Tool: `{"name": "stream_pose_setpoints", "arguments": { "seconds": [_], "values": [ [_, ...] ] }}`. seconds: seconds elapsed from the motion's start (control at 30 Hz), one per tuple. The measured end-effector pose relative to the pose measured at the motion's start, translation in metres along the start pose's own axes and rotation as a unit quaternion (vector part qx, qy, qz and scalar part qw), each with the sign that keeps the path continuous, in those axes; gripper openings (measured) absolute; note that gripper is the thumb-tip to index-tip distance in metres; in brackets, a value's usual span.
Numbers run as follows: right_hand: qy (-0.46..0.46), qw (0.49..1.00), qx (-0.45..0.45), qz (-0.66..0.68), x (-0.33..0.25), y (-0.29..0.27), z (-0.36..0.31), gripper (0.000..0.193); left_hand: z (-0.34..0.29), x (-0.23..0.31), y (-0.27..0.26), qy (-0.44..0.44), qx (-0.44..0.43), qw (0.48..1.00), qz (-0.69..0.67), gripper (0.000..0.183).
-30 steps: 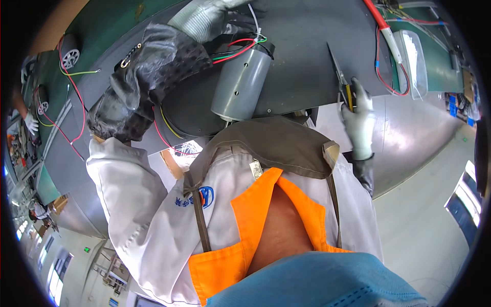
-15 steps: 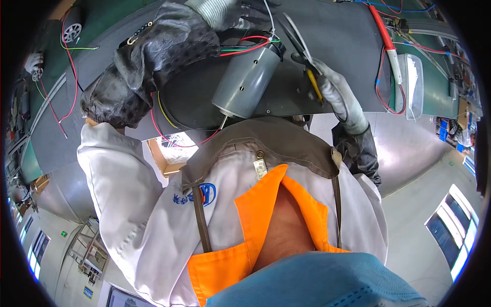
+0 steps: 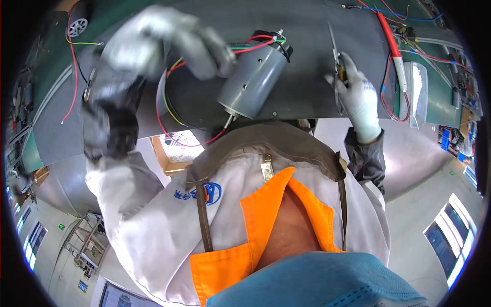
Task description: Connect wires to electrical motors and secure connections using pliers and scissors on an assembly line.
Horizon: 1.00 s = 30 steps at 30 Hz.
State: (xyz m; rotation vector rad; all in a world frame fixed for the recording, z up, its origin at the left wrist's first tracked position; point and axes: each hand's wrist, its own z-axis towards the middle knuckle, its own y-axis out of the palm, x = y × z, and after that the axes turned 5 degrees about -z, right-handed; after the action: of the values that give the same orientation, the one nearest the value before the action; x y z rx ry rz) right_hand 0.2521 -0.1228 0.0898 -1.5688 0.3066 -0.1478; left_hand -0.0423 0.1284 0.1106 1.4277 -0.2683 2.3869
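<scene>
A grey cylindrical motor (image 3: 254, 82) lies slanted on the dark bench mat, its metal shaft toward me. Red, green and black wires (image 3: 254, 47) come out at its far end, where a white cable tie (image 3: 280, 33) sits. My left hand (image 3: 171, 43), in a pale glove and dark sleeve cover, is to the left of the motor, smeared by motion, so its grip is unclear. To the motor's right, my gloved right hand (image 3: 359, 97) is closed around scissors (image 3: 335, 51) with long thin blades pointing away from me and some yellow at the handle.
On the right lie a red and white pen-shaped tool (image 3: 391, 41) with a cable and a clear plastic tray (image 3: 418, 97) of white strips. Another motor (image 3: 77, 23) with loose wires stands at far left. A cardboard box (image 3: 171, 156) shows below the bench edge.
My left hand has come back leftward, away from the motor's wire end. The right hand with the scissors has moved right, away from the motor, and the long tail of the tie no longer shows.
</scene>
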Motion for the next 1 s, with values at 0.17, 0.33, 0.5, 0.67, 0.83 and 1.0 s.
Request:
{"name": "stream_pose_setpoints", "arguments": {
  "seconds": [0.17, 0.33, 0.5, 0.67, 0.83, 1.0],
  "values": [
    [-0.003, 0.957, -0.075, 0.282, -0.008, 0.033, -0.014, 0.043, 0.002, -0.033, 0.105, -0.267, 0.344, 0.755, 0.490, 0.088],
    [0.089, 0.829, -0.235, 0.499, -0.062, 0.065, 0.036, 0.041, 0.045, -0.114, 0.131, -0.203, 0.427, 0.631, 0.616, 0.072],
    [-0.287, 0.920, 0.264, 0.036, -0.023, 0.133, 0.249, 0.034, 0.082, -0.141, -0.039, -0.206, 0.501, 0.419, 0.728, 0.060],
    [-0.155, 0.964, 0.073, 0.205, -0.074, 0.070, 0.225, 0.034, -0.046, -0.153, -0.181, -0.190, 0.716, 0.643, 0.193, 0.052],
    [0.231, 0.804, 0.157, 0.524, 0.036, 0.018, 0.110, 0.029, -0.046, -0.063, -0.038, -0.134, 0.625, 0.765, -0.074, 0.036],
    [0.102, 0.720, 0.302, 0.616, 0.135, -0.019, 0.119, 0.044, -0.055, -0.026, 0.084, -0.186, 0.661, 0.719, -0.107, 0.039]
  ]
}}
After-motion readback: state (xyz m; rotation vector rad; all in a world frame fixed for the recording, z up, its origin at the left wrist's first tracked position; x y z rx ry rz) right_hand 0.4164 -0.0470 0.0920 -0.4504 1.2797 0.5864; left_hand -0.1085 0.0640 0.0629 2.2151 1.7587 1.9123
